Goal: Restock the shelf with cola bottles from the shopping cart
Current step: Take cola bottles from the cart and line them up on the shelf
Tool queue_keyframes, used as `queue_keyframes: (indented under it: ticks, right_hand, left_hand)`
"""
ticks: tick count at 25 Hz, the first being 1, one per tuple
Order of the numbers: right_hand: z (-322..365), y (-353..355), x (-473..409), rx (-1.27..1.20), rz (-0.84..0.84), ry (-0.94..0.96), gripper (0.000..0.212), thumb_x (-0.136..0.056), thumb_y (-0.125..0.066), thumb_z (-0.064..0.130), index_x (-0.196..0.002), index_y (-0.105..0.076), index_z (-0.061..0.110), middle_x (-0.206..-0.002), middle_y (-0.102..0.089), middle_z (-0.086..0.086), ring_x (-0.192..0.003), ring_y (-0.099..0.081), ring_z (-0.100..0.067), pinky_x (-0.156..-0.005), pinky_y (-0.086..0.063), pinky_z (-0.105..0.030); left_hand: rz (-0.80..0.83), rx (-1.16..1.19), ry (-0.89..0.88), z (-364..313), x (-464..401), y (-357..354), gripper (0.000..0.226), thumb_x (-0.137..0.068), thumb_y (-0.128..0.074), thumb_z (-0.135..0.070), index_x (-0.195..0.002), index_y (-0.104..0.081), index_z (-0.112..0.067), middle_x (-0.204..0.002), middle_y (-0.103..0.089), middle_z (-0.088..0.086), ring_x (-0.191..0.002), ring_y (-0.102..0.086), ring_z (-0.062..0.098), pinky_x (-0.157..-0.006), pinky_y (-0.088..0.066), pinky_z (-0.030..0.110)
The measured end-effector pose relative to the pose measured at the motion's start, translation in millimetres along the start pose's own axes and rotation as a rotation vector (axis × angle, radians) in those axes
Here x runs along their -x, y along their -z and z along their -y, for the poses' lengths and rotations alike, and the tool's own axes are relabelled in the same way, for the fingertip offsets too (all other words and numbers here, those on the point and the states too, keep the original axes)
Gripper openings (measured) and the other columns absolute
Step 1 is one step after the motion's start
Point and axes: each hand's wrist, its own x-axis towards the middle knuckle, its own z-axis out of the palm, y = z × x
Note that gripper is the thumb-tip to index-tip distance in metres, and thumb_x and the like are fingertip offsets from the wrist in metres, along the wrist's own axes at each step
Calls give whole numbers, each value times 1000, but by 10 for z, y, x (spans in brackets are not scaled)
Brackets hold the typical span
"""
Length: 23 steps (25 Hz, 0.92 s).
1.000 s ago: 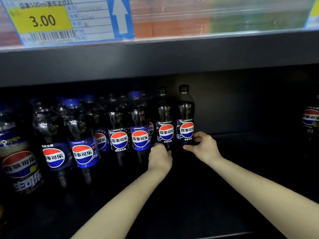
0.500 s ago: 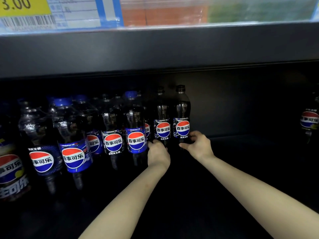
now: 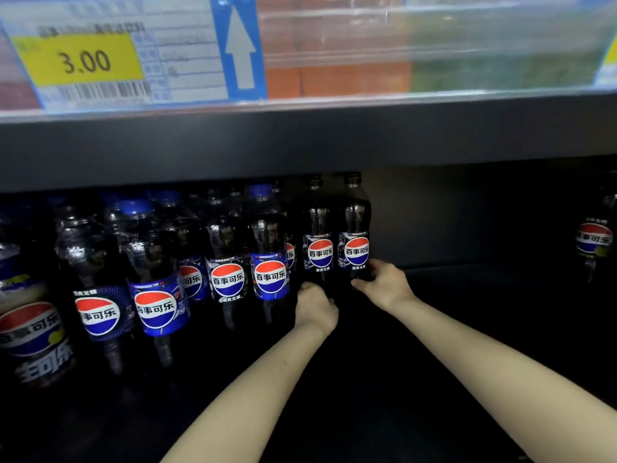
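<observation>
Two bare forearms, no sleeves, unadorned wrists

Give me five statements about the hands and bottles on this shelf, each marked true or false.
1. The right hand holds the base of the rightmost black-capped bottle. True.
2. The left hand is at the price tag. False: it is at the bottle beside the right one.
3. The held bottles lie flat. False: they stand upright.
4. Blue-capped bottles stand to the left. True.
5. The tag reads 5.00. False: 3.00.
</observation>
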Motion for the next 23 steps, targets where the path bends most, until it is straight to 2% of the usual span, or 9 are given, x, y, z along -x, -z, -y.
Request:
queue_keyframes:
  ticks: [2, 4, 6, 9, 12, 17, 20, 23]
  right_hand:
    - [121, 88, 122, 142, 1, 1, 25, -85, -63, 29, -103, -67, 12, -110, -68, -12, -103, -62, -29, -87, -50, -30]
    - [281, 202, 341, 323, -3, 55, 22, -87, -57, 32, -96, -68, 16, -105, -68, -10, -102, -62, -30, -81, -48, -31]
    - [494, 332, 648, 497, 16, 172, 21, -89, -53, 34, -98, -67, 22, -106, -68, -4, -105, -61, -28, -78, -45, -31]
    - [880, 526, 1166, 616, 80, 311, 27, -92, -48, 38, -113, -63, 31, -115, -67, 2, -110, -59, -24, -86, -45, -35]
    - [1338, 636, 1636, 639, 127, 387, 32, -94, -43, 41, -123, -58, 35, -121, -64, 3, -114, -57, -23, -88, -44, -35]
    - [2147, 696, 2415, 568, 175, 579, 31, -95, -43, 41, -121, -58, 33, -119, -65, 7, -113, -59, -20, -84, -46, -32]
    - [2545, 703, 2817, 539, 218, 639, 33, -96, -43, 41, -123, -58, 29, -121, -64, 7, -116, -56, -19, -87, -47, -35]
    - [2937, 641, 3234, 498, 242, 726, 32, -96, -43, 41, -121, -58, 29, -118, -65, 6, -113, -57, -19, -83, -46, -34]
  left_hand:
    - [53, -29, -89, -21, 155, 110, 42, -93, -55, -19, -124, -41, 5, -130, -51, 23, -121, -51, 35, -97, -41, 34]
    - [90, -94, -202, -50, 349, 294, 40, -91, -57, -28, -122, -50, -2, -124, -58, 18, -115, -55, 35, -94, -47, 38]
    - [95, -205, -299, -53, 602, 619, 39, -90, -55, -35, -121, -56, -11, -122, -62, 12, -113, -57, 32, -92, -49, 40]
    - [59, -385, -404, -4, 1055, 1243, 39, -92, -49, -40, -124, -53, -18, -123, -61, 6, -113, -58, 28, -90, -49, 40]
    - [33, -513, -434, 138, 1510, 1854, 39, -94, -45, -41, -127, -50, -20, -125, -58, 3, -114, -56, 28, -87, -49, 41]
    - [-27, -569, -406, 541, 2314, 2885, 38, -95, -42, -42, -128, -48, -23, -125, -56, -3, -116, -55, 20, -85, -47, 37]
    - [-44, -597, -353, 834, 2760, 3386, 38, -95, -42, -42, -128, -48, -22, -124, -57, -2, -115, -55, 22, -86, -49, 37]
    - [-83, -675, -282, 1153, 3221, 3819, 36, -95, -41, -41, -124, -49, -21, -121, -58, 0, -111, -57, 23, -80, -48, 36]
